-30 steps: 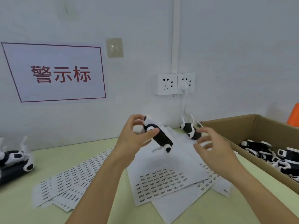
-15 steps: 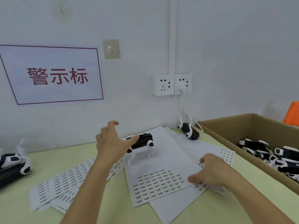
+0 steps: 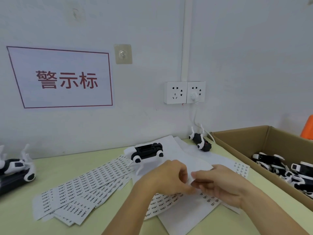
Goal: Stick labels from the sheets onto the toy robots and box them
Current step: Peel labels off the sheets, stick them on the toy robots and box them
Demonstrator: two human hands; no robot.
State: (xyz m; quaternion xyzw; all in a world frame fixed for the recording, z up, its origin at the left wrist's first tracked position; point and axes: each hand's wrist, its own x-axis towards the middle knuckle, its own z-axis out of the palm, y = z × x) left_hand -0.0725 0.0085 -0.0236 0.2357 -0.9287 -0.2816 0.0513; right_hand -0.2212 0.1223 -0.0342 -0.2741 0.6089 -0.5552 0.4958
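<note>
**Two hands meet over the label sheet**

Both my hands come together low over the top label sheet [image 3: 184,199], which lies on the pale green table [image 3: 55,168] in front of me. My left hand [image 3: 166,178] has its fingers curled inward, fingertips down at the paper. My right hand [image 3: 220,184] pinches a lifted white corner of the sheet between thumb and fingers. Whether a single label is already peeled free, I cannot tell; the spot is hidden between my fingers.

The sheet is white, its far part blank and its near part printed with rows of small black-text labels. More sheets lie under it, and a fanned stack of label sheets [image 3: 84,189] spreads out to the left, each covered in the same tight rows.

One toy robot [image 3: 147,152] stands just beyond my hands on the far part of the sheet: a black body with white wheel-like joints and thin white legs, a dark panel on its back. A second toy robot [image 3: 200,141] lies on its back near the wall, white legs pointing up, close to the corner of the cardboard box [image 3: 240,143]. The box sits open on the right, holding a jumble of black-and-white boxed robots [image 3: 277,167]. Another robot [image 3: 15,168] lies at the left edge of the table.

On the wall hangs a sign [image 3: 62,78] with red characters, and a double socket [image 3: 184,92] with a white plug in it.
</note>
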